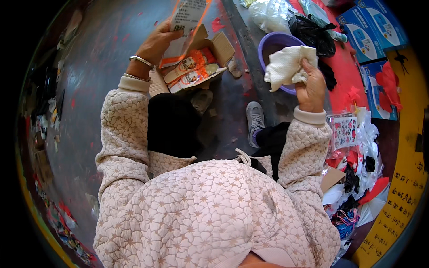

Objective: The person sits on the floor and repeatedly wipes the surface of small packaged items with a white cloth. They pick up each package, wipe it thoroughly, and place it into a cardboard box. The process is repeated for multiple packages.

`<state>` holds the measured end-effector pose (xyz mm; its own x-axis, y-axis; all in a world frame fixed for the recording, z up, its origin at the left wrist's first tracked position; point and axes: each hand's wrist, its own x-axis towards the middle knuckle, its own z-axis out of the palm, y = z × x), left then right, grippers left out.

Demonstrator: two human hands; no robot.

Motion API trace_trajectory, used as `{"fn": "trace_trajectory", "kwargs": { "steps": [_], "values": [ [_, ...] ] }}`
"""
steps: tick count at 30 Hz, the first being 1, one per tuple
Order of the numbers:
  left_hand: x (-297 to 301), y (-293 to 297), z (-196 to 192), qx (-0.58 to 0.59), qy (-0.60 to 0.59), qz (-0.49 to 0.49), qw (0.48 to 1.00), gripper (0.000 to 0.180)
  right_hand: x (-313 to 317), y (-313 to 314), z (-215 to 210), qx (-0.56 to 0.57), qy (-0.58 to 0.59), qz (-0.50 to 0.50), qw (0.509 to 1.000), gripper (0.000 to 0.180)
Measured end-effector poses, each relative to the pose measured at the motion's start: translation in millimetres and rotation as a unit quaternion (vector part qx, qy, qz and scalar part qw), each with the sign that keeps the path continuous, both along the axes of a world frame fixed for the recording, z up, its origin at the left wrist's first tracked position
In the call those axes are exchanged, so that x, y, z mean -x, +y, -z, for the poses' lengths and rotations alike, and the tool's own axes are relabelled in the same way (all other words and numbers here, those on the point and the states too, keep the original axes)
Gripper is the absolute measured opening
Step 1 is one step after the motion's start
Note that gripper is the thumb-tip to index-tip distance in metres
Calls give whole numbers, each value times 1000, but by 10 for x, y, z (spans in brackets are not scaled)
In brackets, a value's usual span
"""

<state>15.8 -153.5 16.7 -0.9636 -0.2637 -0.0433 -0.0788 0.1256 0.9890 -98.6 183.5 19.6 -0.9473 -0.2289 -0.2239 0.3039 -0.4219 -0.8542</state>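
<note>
My left hand (159, 41) is closed on the edge of a flat plastic package (189, 17) with an orange border and a printed white label, raised at the top of the view. Below it an open cardboard box (222, 47) holds several orange-and-white packages (193, 77). Over on the right, my right hand (311, 85) grips a cream-white cloth (286, 63) that hangs partly over a purple basin (262, 50). The cloth hides much of the basin's inside and its near rim.
Black and clear plastic bags (311, 33) lie beyond the basin on a red sheet (342, 67). Blue printed boxes (368, 33) stand at the far right. Plastic wrappings and scraps (357, 169) are heaped by my right arm. My grey shoes (255, 120) are on the dark floor (120, 40).
</note>
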Motion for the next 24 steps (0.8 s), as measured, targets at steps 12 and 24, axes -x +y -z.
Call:
{"fn": "trace_trajectory", "kwargs": {
  "steps": [12, 24],
  "values": [
    [190, -2, 2296, 426, -272, 322, 801, 80, -61, 45, -61, -44, 15, -42, 998, 25],
    [-15, -359, 2497, 405, -506, 138, 749, 57, -97, 74, -30, -46, -9, -58, 997, 26]
  ]
}}
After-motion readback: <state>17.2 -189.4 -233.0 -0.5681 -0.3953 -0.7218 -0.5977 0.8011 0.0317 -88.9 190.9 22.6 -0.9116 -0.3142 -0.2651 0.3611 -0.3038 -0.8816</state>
